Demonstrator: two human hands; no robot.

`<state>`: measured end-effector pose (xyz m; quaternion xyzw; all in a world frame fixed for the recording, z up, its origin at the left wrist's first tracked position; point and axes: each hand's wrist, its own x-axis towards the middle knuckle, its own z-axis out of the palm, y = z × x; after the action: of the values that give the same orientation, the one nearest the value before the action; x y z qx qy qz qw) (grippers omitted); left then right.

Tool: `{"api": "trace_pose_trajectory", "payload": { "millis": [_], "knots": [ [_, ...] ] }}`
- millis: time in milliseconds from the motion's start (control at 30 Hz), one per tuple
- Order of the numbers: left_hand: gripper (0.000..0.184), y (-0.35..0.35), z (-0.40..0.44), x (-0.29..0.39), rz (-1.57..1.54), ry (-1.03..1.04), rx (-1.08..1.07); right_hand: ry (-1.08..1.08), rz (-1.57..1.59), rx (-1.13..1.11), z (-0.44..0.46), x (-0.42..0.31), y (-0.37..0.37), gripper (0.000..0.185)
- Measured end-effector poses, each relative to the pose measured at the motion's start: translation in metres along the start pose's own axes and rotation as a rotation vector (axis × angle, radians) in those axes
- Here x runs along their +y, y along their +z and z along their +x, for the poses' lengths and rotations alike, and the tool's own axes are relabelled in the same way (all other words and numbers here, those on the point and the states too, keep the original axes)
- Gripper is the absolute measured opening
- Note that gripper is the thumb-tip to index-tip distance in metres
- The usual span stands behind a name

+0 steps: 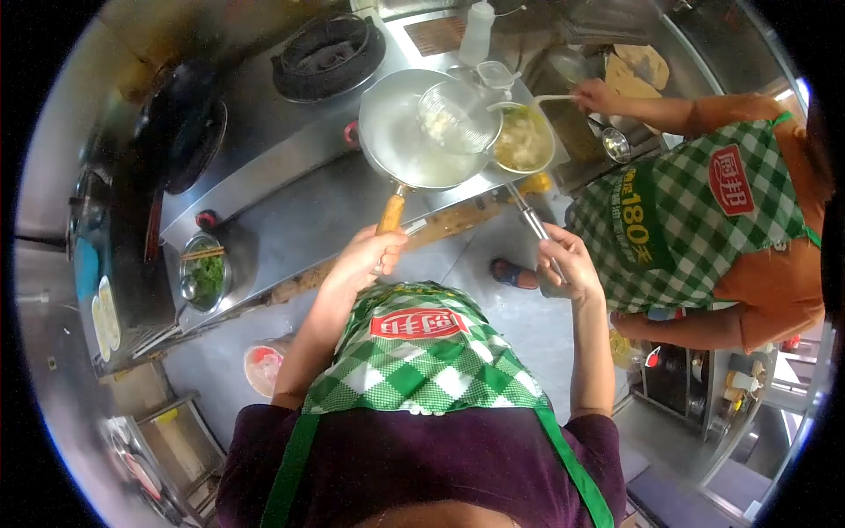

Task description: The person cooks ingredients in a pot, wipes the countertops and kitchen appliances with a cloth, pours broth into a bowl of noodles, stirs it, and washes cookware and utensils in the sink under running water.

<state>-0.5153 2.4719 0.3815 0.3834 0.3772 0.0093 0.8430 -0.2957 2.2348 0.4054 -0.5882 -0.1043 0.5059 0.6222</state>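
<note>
My left hand (368, 255) is wrapped around the wooden handle of a wide metal wok (387, 128) at the stove's edge. Cloudy liquid shows in the wok. Over it is a round wire strainer (471, 113) with pale pieces in its mesh. My right hand (568, 261) grips a metal handle (532, 222) that runs up toward the strainer's near rim; the join is not clear. Beside the wok, to the right, sits a pot (547, 163) with yellowish liquid and pale food. A co-worker's hand (598, 97) holds a pale, long-handled tool reaching over the pot.
A co-worker in a green checked apron (651, 211) stands close on my right. Behind the wok are a burner (326, 55) and a squeeze bottle (477, 33). A bowl of greens (205, 277) with chopsticks lies at left. On the floor stands a bucket (262, 370).
</note>
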Motion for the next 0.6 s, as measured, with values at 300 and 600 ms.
{"api": "trace_pose_trajectory", "payload": {
  "millis": [300, 600],
  "knots": [
    [0.011, -0.009, 0.008, -0.01, -0.091, -0.009, -0.037, -0.467, -1.17, 0.607, 0.027, 0.039, -0.044, 0.042],
    [0.013, 0.011, -0.021, -0.016, -0.173, -0.032, 0.149, -0.694, -1.324, 0.711, 0.064, 0.066, -0.085, 0.045]
  ]
}}
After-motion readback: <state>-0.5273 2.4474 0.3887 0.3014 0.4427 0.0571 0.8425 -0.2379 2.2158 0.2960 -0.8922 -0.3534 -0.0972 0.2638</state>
